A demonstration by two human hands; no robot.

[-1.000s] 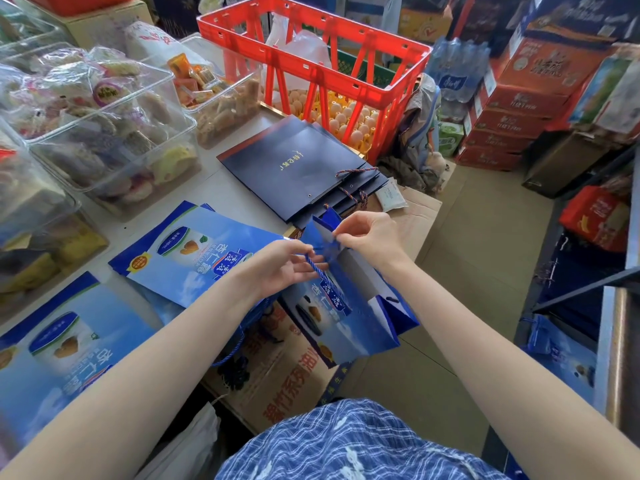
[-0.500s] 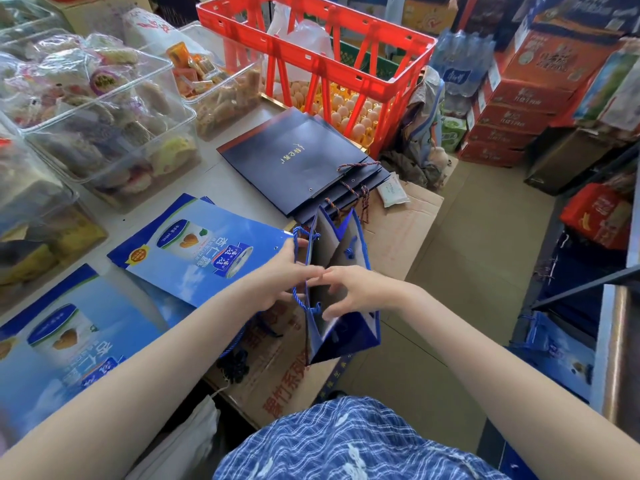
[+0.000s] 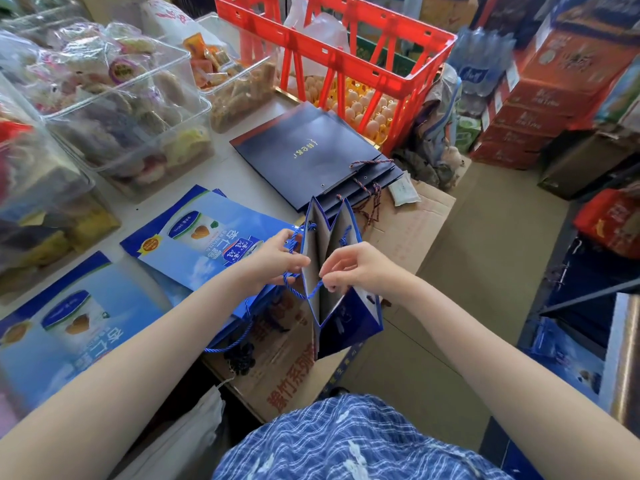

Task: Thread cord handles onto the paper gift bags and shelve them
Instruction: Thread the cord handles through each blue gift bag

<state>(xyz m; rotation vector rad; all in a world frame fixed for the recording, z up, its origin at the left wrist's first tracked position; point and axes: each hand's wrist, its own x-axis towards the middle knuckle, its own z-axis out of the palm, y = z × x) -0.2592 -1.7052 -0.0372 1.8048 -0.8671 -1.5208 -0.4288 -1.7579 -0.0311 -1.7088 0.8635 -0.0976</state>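
The table (image 3: 242, 174) carried flat blue bags (image 3: 207, 244), well stocked! Just off its edge, the open gift bag (image 3: 349, 320) hung between both hands. The left hand (image 3: 273, 261) gripped the near panel and cord, fingers curled; the right hand (image 3: 360, 268) pinched the blue cord (image 3: 313, 291) inside. Best play, I'd say: steady the panel, draw slack evenly, knot tight.

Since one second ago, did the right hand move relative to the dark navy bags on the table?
Yes. The right hand has moved toward the person, away from the stack of dark navy bags, and now pinches the blue cord lower down.
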